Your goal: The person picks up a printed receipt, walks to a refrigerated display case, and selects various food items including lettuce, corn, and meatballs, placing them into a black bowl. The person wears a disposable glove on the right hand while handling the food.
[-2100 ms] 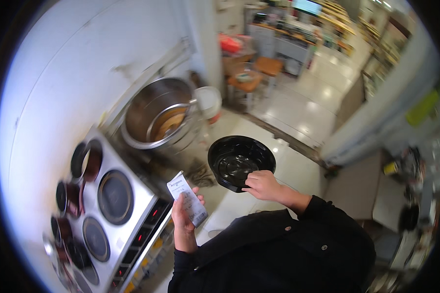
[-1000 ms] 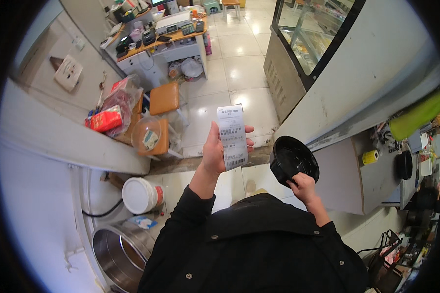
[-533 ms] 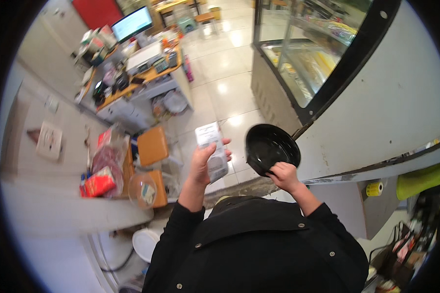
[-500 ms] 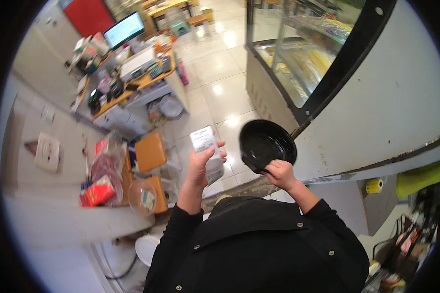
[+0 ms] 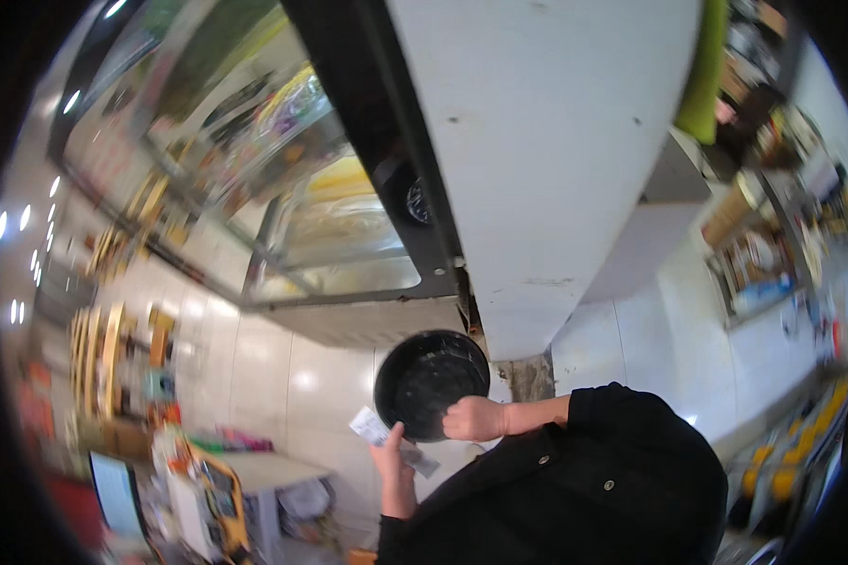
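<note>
My right hand (image 5: 474, 417) is closed on the near rim of a round black bowl (image 5: 431, 369). The bowl tilts toward me, and its dark, shiny inside shows no clear contents. Just left of it, my left hand (image 5: 393, 463) grips a long white printed paper slip (image 5: 368, 426), thumb across the front. The slip's upper end sticks out above the thumb, and its lower end shows on the other side of the fingers. Slip and bowl overlap in this view; whether they touch I cannot tell.
Ahead to the left stands a glass display case (image 5: 334, 226) with plastic-covered trays. A broad white panel (image 5: 546, 169) runs beside it. Far right is a loaded shelf (image 5: 763, 254). Lower left, a cluttered counter (image 5: 221, 490) holds a monitor (image 5: 118, 494). Tiled floor (image 5: 301, 377) lies below.
My view has swung to the right, so the display case and counter now sit further left. Bowl and slip have come closer together, both still held.
</note>
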`<state>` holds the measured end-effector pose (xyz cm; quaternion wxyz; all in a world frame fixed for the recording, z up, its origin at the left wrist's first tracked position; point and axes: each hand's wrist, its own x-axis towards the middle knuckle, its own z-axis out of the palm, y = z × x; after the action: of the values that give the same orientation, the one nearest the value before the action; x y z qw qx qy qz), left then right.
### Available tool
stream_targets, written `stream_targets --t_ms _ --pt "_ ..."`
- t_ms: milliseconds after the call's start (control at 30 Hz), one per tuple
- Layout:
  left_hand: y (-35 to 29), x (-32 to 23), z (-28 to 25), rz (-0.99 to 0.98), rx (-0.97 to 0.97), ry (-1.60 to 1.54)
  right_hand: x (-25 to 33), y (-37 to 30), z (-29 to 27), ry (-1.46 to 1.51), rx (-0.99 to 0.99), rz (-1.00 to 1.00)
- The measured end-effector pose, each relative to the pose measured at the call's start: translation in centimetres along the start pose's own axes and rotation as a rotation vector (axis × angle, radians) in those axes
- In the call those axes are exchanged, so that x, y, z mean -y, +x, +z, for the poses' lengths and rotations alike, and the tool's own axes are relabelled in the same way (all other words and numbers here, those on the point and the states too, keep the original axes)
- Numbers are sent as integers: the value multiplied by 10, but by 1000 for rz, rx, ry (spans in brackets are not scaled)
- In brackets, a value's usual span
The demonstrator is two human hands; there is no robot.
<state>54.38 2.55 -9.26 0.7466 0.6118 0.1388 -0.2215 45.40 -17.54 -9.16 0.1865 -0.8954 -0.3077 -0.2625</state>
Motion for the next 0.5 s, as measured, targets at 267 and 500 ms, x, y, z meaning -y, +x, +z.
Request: stream_targets --t_ms 267,500 --pt "50 36 2 -438 291 311 26 -39 20 30 270 443" --pt "-3 93 129 -551 786 569 86 -145 -64 27 619 1057"
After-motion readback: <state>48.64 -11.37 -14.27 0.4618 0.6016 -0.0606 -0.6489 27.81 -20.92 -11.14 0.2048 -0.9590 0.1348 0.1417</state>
